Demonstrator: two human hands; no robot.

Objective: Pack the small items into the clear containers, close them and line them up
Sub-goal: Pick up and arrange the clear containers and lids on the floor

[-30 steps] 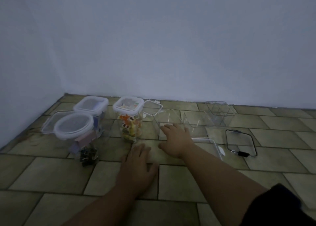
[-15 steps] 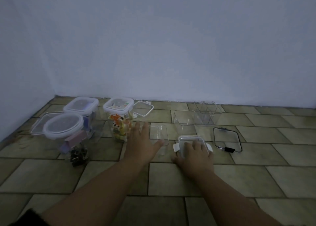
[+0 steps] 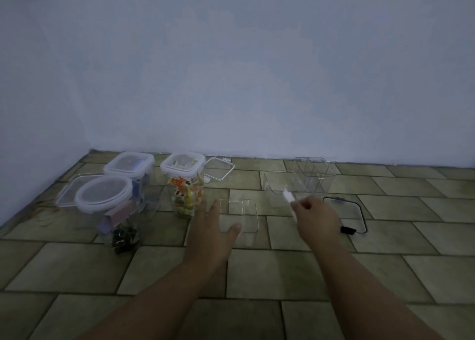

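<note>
- Hands over a tiled floor [image 3: 257, 275]: left hand [image 3: 210, 226] spread flat and empty beside an open clear container [image 3: 239, 215].
- Right hand [image 3: 317, 217] pinches a clear lid with white clips [image 3: 290, 198], lifted and tilted.
- Three lidded containers stand left: a round one [image 3: 102, 198], a square one [image 3: 129, 165], and a tall one with colourful items [image 3: 183, 185].

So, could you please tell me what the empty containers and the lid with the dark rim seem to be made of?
The empty containers look like clear, glossy hard plastic: the floor tiles show straight through their walls and the edges catch light. The lid with the dark rim looks like a clear plastic panel; its black edge may be a rubber seal, though the dim picture leaves that open.
</note>
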